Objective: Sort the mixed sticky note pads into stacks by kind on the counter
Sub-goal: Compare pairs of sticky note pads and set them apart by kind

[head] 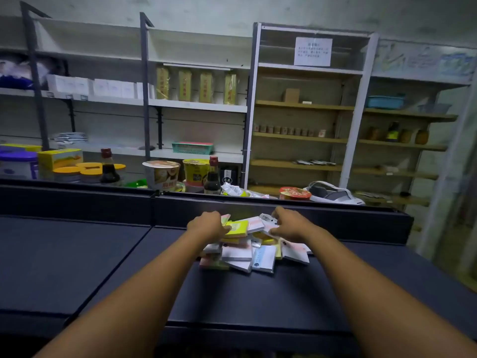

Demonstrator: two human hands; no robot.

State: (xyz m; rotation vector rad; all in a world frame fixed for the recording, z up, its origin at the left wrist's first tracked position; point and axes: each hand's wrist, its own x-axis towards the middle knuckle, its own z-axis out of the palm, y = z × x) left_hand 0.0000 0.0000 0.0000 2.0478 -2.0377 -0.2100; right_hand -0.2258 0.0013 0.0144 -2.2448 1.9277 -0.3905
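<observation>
Counter (258, 301): dark, flat top with a raised back ledge. On it, near the ledge: one loose heap of pads (247, 250), unsorted, overlapping and tilted; white pads along the near edge, a yellow pad (236, 226) on top at left, pink-striped and pale blue ones mixed in. Behind the ledge: two noodle cups (161, 174), two dark sauce bottles (212, 177), yellow-lidded jars (89, 171), a red-lidded bowl (295, 193). Shelves (198, 104) at the back: a green basket (192, 148), contents not discernible; a teal tub (386, 102) at upper right, contents hidden; a row of yellow packets; white boxes. Left hand (206, 224): arm stretched forward, palm down, fingers curled over the left side of the yellow pad. Right hand (286, 224): arm stretched forward, fingers bent, pinching a white wrapped pad (268, 220) at the heap's upper right.
</observation>
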